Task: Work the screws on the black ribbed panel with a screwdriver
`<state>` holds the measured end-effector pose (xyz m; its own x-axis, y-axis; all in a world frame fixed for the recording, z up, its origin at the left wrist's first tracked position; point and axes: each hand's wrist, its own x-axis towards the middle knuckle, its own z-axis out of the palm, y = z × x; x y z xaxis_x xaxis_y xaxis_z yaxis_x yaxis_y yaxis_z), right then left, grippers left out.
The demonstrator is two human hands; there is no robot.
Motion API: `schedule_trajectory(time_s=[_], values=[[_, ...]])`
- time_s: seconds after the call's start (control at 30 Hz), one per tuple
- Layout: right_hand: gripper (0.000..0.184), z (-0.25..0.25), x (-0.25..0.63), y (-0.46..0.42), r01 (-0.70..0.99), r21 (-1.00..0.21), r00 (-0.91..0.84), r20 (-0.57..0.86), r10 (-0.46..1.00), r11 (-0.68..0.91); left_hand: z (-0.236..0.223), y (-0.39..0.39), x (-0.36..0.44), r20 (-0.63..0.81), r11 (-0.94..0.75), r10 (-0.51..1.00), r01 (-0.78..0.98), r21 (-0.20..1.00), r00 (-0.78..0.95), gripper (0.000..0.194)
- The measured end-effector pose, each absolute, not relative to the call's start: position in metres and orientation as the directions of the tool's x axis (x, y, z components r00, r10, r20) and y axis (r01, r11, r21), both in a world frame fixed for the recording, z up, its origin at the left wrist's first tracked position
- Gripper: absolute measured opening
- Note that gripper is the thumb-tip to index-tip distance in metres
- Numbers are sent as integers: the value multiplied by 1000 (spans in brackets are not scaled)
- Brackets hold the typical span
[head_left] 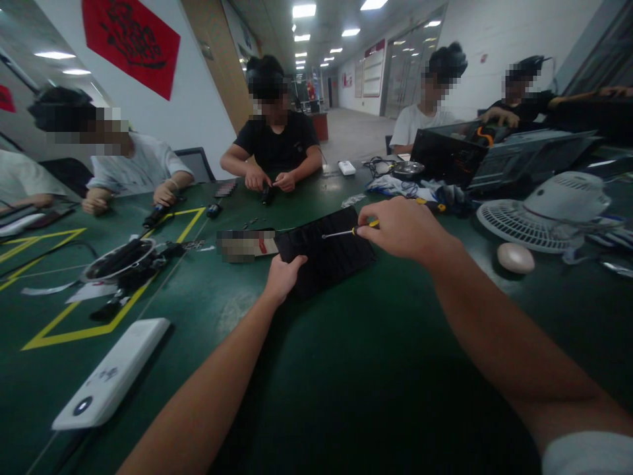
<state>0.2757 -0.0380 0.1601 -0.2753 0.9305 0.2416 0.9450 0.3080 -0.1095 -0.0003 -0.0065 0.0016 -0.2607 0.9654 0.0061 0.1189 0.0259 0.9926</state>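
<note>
A flat black rectangular panel [329, 254] is tilted above the green table, its surface too dark to make out in detail. My left hand [285, 277] grips its near left corner, thumb on top. In my right hand [395, 227] is a screwdriver [341, 233] with a yellow and black handle, held between closed fingers. The shaft points left over the panel; whether its tip touches the surface I cannot tell. Behind the panel's left end lies a partly blurred box-like item [247, 246] with a red mark.
A white power bank [111, 376] lies front left, near a round wire-rimmed item with black parts [121, 260]. To the right are a white fan [539, 211], a pale rounded object [515, 258] and an open black computer case [448, 158]. Several people sit around the table [376, 369].
</note>
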Motion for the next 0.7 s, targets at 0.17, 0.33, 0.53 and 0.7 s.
schedule_trajectory(time_s=[0.17, 0.33, 0.53, 0.7], values=[[33, 160, 272, -40, 954, -121, -246, 207, 947, 275, 2, -6, 0, 9, 24, 959, 110, 994, -283, 38], [32, 156, 273, -38, 947, -117, -270, 208, 940, 298, 3, -6, 1, 28, 8, 961, 128, 992, -274, 34], [23, 160, 282, -36, 937, -103, -295, 277, 914, 334, 2, -6, 0, 34, 7, 960, 145, 989, -277, 34], [23, 163, 286, -37, 955, -118, -224, 318, 921, 274, 3, -7, 0, 21, 17, 962, 138, 990, -271, 34]])
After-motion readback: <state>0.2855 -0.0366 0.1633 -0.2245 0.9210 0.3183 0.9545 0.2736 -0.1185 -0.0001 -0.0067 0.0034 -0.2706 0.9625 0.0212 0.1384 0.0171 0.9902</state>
